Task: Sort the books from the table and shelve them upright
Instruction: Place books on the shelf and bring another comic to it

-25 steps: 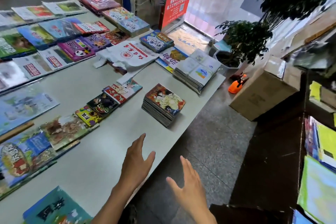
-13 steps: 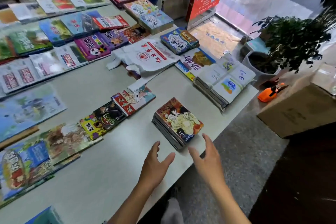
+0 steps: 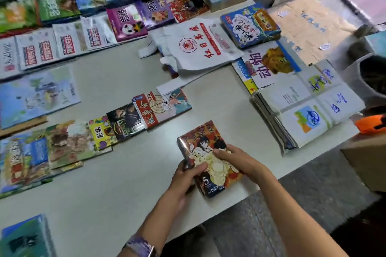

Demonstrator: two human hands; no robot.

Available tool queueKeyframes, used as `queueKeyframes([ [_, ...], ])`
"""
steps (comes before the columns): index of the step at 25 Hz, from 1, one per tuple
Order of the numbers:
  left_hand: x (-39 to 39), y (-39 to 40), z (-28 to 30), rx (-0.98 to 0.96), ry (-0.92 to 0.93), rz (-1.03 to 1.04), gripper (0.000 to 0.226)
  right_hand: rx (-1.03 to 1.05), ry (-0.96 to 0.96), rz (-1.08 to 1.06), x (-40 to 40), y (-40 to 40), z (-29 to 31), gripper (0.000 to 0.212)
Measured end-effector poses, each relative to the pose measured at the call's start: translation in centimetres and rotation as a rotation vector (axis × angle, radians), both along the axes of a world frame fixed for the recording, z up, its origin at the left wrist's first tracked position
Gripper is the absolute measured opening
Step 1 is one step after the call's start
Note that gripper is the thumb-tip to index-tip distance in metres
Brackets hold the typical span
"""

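Two bare hands meet on one stack of comic books (image 3: 205, 152) lying flat at 5 o'clock on the table (image 3: 129, 190), close to its near edge. The left hand (image 3: 186, 175) clasps the stack's left side, thumb lying on the top cover (which bears a numeral 5); the right hand (image 3: 238, 159) is laid across the cover from 3 o'clock, fingers bent over it, so both hands hold the stack. At 9 o'clock of the stack runs one overlapping row of five small books (image 3: 125, 123). One white printed bag (image 3: 198, 48) lies at 12 o'clock. One tied bundle of white-covered books (image 3: 302, 110) sits at 2 o'clock. Many more flat books cover the far table. The surface is pale grey; at 3 o'clock there is one orange object (image 3: 370, 124), and grey speckled floor (image 3: 313, 204) lies beyond the edge.
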State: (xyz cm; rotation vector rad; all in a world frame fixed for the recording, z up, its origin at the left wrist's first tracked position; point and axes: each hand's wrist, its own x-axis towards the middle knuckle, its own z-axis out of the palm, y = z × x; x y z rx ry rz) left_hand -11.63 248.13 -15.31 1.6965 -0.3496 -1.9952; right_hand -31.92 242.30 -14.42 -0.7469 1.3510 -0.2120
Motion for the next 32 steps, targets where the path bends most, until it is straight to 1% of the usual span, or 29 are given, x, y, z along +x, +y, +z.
queueKeyframes([
  [2,0.0,0.1,-0.2,-0.02,0.013,0.022,0.084,0.007,-0.072,-0.019,-0.3,-0.4,-0.8,0.062],
  [6,-0.2,0.3,-0.8,-0.058,0.017,0.087,0.083,0.03,-0.119,-0.048,-0.2,-0.1,-1.4,0.063],
  [9,-0.2,0.2,-0.7,-0.07,0.024,0.092,0.078,0.027,-0.138,-0.028,0.0,0.0,-1.0,0.051],
  [11,0.3,0.3,-0.6,-0.052,0.05,0.061,0.075,0.02,-0.145,-0.04,0.3,0.8,-0.6,0.047],
  [13,1.2,0.6,-0.1,-0.032,0.082,-0.029,0.073,0.015,-0.182,-0.077,0.7,2.9,-0.1,0.048],
  [15,2.4,1.2,-0.1,-0.028,0.09,-0.131,0.07,0.005,-0.179,-0.117,1.1,6.3,0.2,0.05],
  [18,3.8,3.3,0.0,-0.04,0.089,-0.275,0.064,-0.015,-0.102,-0.261,2.5,12.4,0.2,0.058],
  [21,4.9,5.8,0.0,-0.056,0.086,-0.398,0.063,-0.013,-0.116,-0.442,4.7,17.2,-0.3,0.069],
  [23,6.0,7.3,0.0,-0.065,0.078,-0.456,0.062,-0.007,-0.151,-0.542,5.9,19.7,-0.5,0.069],
  [26,8.0,9.4,0.0,-0.07,0.056,-0.5,0.061,0.029,-0.193,-0.568,7.4,22.9,-1.0,0.069],
  [28,9.4,10.7,-0.1,-0.072,0.068,-0.507,0.063,0.051,-0.268,-0.631,8.6,24.8,-1.5,0.073],
  [30,10.2,11.6,0.1,-0.063,0.081,-0.475,0.07,0.076,-0.316,-0.736,9.7,25.6,-1.6,0.074],
  [32,10.5,12.2,0.2,-0.034,0.081,-0.453,0.083,0.092,-0.334,-0.785,10.2,25.9,-1.7,0.072],
])
